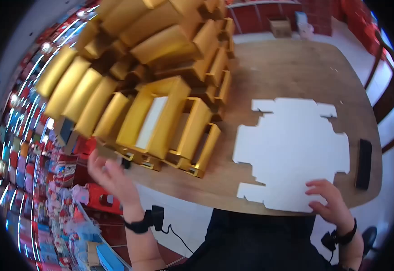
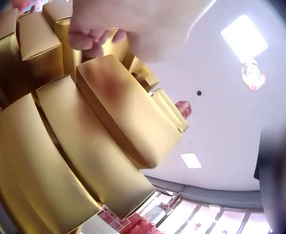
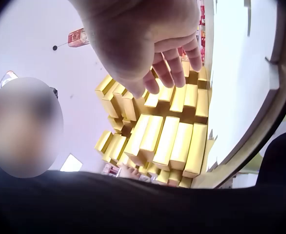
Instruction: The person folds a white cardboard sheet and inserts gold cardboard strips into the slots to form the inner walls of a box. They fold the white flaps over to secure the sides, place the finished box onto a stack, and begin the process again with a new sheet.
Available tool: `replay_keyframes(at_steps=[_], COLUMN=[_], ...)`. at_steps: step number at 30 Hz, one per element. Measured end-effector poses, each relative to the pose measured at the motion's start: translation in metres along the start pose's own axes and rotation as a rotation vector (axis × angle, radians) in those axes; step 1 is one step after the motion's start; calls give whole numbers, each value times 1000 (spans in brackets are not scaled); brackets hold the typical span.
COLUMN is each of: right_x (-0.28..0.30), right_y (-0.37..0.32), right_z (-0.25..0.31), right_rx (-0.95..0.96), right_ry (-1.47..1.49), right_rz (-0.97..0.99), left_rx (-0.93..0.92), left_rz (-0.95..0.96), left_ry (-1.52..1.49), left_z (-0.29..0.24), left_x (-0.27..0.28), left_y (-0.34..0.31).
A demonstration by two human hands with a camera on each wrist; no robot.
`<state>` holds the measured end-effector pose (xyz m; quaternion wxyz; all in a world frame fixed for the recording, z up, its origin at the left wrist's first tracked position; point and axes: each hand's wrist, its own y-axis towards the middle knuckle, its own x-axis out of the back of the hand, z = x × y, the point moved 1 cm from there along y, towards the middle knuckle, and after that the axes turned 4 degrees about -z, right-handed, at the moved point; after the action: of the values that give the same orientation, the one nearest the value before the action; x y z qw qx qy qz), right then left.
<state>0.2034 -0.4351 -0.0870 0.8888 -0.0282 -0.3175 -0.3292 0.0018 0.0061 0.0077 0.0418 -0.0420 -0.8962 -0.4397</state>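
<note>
A flat white die-cut box blank (image 1: 292, 149) lies unfolded on the wooden table (image 1: 269, 67). My right hand (image 1: 327, 201) hovers at its near right edge, fingers loosely bent and holding nothing. In the right wrist view, the fingers (image 3: 174, 66) hang spread, with gold boxes behind them. My left hand (image 1: 115, 178) is off the table's left front edge, beside the gold boxes (image 1: 154, 117), fingers relaxed and nothing in them. The left wrist view has that hand (image 2: 133, 24) above a row of closed gold boxes (image 2: 128, 112). One open-topped gold box shows a white strip inside.
Gold boxes (image 1: 160, 45) stand piled high across the table's left side. A long black object (image 1: 363, 164) lies at the right edge. Shelves of colourful goods (image 1: 20, 180) line the left, a chair (image 1: 389, 90) stands at the right, and a cardboard carton (image 1: 280, 28) sits beyond the table.
</note>
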Motion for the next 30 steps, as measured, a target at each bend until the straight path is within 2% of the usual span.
replay_keyframes(at_steps=[1, 2, 3, 5, 7, 9, 12, 15, 19, 22, 24, 28, 29, 30], right_x=[5, 6, -48, -29, -24, -28, -27, -26, -20, -26, -32, -36, -32, -23], right_y=[-21, -21, -12, -20, -22, -22, -22, -23, -18, -20, -20, -24, -21, -15], right_z=[9, 16, -11, -16, -17, -18, -17, -17, -14, -8, -9, -18, -17, -16], right_rx=[-72, -32, 7, -17, -3, -11, 13, 34, 117, 150, 201, 252, 251, 143], right_ry=[-30, -194, -112, -332, -449, -497, -565, -586, -576, -654, -699, -857, -857, -771], right_rz=[3, -4, -60, 19, 95, 111, 127, 148, 136, 78, 24, -56, -55, 46], left_rx=[-209, -236, -404, -666, -491, -408, -483, -566, -544, -592, -727, -819, -726, -629], left_rz=[-117, 39, 318, 955, 1359, 1504, 1574, 1560, 1598, 1529, 1450, 1387, 1522, 1654], left_ry=[24, -132, -200, 41, -116, -243, -261, -243, -244, -264, -227, -171, -145, -117], left_z=[-11, -18, -39, -75, -83, -78, -82, -76, -80, -82, -86, -79, -81, -86], left_x=[1, 9, 16, -14, -69, -99, -122, -129, -131, -128, -126, -138, -143, -149], left_y=[-20, -43, -27, -77, -132, -171, -201, -217, -210, -208, -207, -208, -202, -194])
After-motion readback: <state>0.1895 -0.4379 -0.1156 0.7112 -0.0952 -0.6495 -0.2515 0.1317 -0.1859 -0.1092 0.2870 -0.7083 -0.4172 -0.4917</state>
